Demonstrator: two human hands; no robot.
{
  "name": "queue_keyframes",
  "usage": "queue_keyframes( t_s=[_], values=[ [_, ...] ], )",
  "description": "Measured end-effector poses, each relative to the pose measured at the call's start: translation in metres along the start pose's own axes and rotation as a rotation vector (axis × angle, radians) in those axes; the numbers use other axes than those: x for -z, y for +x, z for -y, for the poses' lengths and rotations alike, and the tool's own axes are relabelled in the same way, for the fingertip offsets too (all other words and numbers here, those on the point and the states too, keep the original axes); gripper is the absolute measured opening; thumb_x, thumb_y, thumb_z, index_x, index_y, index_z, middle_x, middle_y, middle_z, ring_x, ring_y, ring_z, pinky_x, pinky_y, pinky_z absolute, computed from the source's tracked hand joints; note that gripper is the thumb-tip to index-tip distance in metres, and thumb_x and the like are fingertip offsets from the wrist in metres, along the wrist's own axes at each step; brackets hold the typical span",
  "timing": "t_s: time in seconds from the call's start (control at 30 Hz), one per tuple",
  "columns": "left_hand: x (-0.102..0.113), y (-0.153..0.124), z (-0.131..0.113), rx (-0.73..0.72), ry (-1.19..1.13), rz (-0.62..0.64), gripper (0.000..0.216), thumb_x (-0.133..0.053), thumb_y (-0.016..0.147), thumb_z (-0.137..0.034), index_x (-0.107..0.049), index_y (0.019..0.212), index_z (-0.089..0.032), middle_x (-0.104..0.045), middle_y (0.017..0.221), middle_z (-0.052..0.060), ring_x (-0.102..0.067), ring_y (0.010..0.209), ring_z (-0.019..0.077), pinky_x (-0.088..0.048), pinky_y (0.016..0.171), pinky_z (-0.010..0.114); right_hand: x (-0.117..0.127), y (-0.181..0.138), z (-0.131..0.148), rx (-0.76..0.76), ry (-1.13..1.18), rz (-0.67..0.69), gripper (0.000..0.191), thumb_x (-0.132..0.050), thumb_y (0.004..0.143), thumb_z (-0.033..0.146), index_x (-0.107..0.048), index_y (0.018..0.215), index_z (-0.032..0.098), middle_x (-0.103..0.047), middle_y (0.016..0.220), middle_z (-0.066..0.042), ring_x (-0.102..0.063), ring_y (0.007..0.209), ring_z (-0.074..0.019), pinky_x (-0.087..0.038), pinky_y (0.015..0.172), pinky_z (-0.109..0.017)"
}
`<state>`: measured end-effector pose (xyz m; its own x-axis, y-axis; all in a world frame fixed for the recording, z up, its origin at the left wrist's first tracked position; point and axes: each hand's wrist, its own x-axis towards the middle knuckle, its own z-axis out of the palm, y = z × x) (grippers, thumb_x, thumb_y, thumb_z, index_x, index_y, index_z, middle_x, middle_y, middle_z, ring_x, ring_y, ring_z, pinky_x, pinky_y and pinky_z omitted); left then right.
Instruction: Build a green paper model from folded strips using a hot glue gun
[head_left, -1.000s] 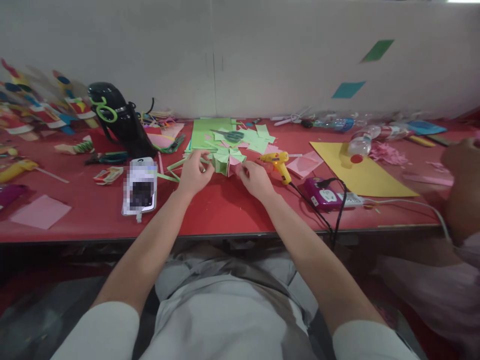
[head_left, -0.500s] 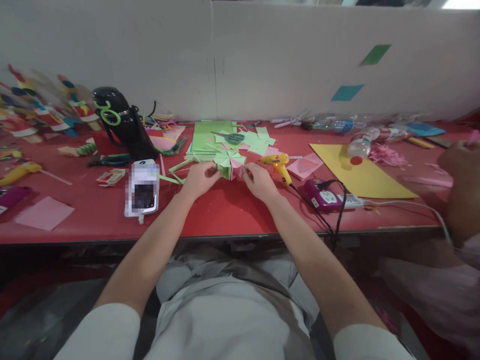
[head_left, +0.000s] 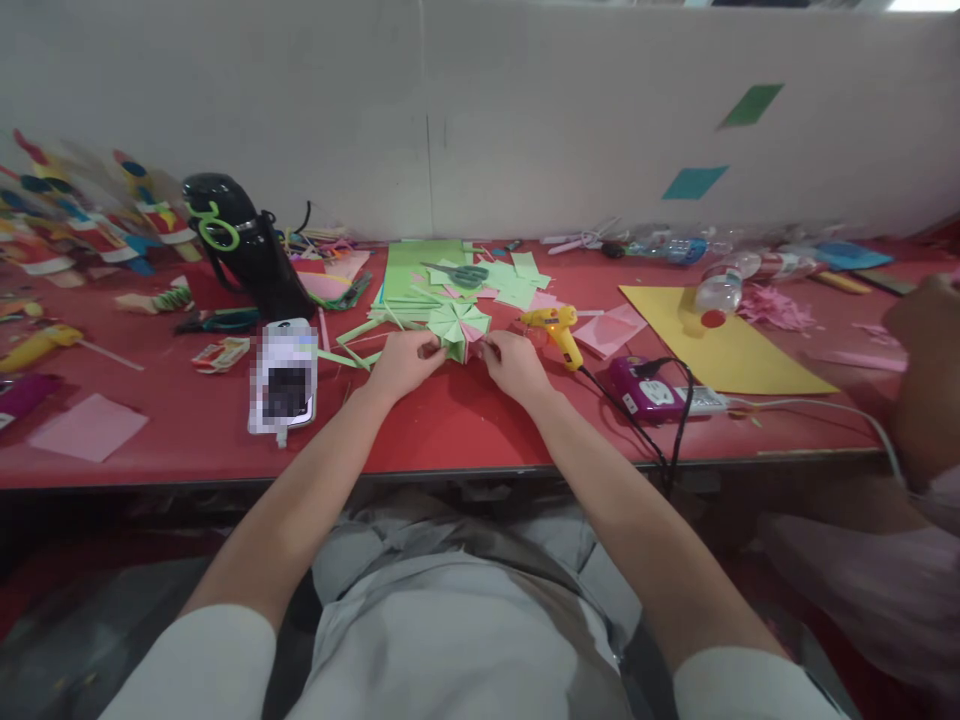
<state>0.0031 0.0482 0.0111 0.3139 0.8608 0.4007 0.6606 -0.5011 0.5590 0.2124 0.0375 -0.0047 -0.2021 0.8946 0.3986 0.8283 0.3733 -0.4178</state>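
Observation:
A folded paper rosette [head_left: 458, 330] of green and pink segments sits between my two hands on the red table [head_left: 450, 420]. My left hand [head_left: 403, 362] pinches its left side with curled fingers. My right hand [head_left: 513, 364] pinches its right edge, where the pink part shows. Behind the rosette lie a stack of green paper sheets [head_left: 415, 270], loose green squares and a pair of scissors [head_left: 459, 272]. Thin green paper strips [head_left: 352, 340] stretch out to the left of my left hand.
A yellow glue gun [head_left: 556, 330] lies just right of my right hand, its cord running to a purple power strip [head_left: 649, 391]. A phone [head_left: 285, 376] lies left of my left hand, with a black bag [head_left: 244, 245] behind it. A yellow sheet [head_left: 739, 350] and bottle [head_left: 718, 289] are right. Another person's arm [head_left: 919, 390] is at far right.
Both hands have drawn slightly nearer with the rosette, and it now lies flatter and more spread between them. The person at the right shifted their hand a little.

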Motion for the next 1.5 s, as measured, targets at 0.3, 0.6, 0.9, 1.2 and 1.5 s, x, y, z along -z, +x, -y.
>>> queue_keyframes(
  t_s=[0.3, 0.6, 0.9, 1.2, 1.5],
  values=[
    [-0.001, 0.000, 0.003, 0.027, -0.019, -0.002, 0.018, -0.064, 0.078, -0.033, -0.061, 0.067, -0.019, -0.062, 0.062, 0.000, -0.053, 0.059, 0.0137, -0.043, 0.062, 0.026, 0.001, 0.000, 0.000, -0.011, 0.118, -0.019, 0.026, -0.045, 0.092, 0.027, -0.058, 0.071, 0.019, -0.061, 0.071, -0.005, -0.055, 0.068, -0.0180, -0.038, 0.068, -0.029],
    [0.000, 0.001, 0.006, 0.056, -0.033, -0.023, 0.016, -0.063, 0.079, -0.031, -0.060, 0.069, -0.018, -0.067, 0.068, 0.002, -0.056, 0.064, 0.0149, -0.043, 0.067, 0.028, -0.004, 0.000, -0.007, -0.077, 0.293, -0.058, 0.026, -0.061, 0.086, 0.042, -0.061, 0.075, 0.019, -0.060, 0.067, -0.001, -0.050, 0.061, -0.0148, -0.038, 0.063, -0.028],
    [-0.001, 0.001, 0.005, 0.056, -0.045, -0.020, 0.017, -0.063, 0.078, -0.031, -0.060, 0.068, -0.019, -0.065, 0.068, 0.002, -0.055, 0.063, 0.0151, -0.042, 0.066, 0.028, -0.008, 0.002, -0.007, -0.087, 0.310, -0.090, 0.029, -0.061, 0.085, 0.034, -0.051, 0.063, 0.019, -0.053, 0.059, 0.000, -0.043, 0.057, -0.0126, -0.034, 0.059, -0.027],
    [-0.001, 0.000, 0.006, 0.068, -0.049, -0.008, 0.017, -0.065, 0.079, -0.031, -0.061, 0.068, -0.018, -0.065, 0.067, 0.002, -0.057, 0.064, 0.0155, -0.040, 0.065, 0.028, -0.007, 0.002, -0.003, -0.092, 0.293, -0.092, 0.029, -0.059, 0.084, 0.030, -0.047, 0.060, 0.019, -0.048, 0.055, 0.001, -0.040, 0.054, -0.0114, -0.031, 0.057, -0.027],
    [-0.002, 0.001, 0.006, 0.030, -0.051, 0.003, 0.016, -0.064, 0.079, -0.030, -0.063, 0.069, -0.017, -0.063, 0.066, 0.001, -0.055, 0.062, 0.0149, -0.039, 0.063, 0.028, -0.010, 0.003, -0.004, -0.064, 0.221, -0.050, 0.025, -0.059, 0.081, 0.029, -0.048, 0.062, 0.019, -0.050, 0.058, 0.001, -0.044, 0.057, -0.0127, -0.031, 0.059, -0.027]
  ],
)
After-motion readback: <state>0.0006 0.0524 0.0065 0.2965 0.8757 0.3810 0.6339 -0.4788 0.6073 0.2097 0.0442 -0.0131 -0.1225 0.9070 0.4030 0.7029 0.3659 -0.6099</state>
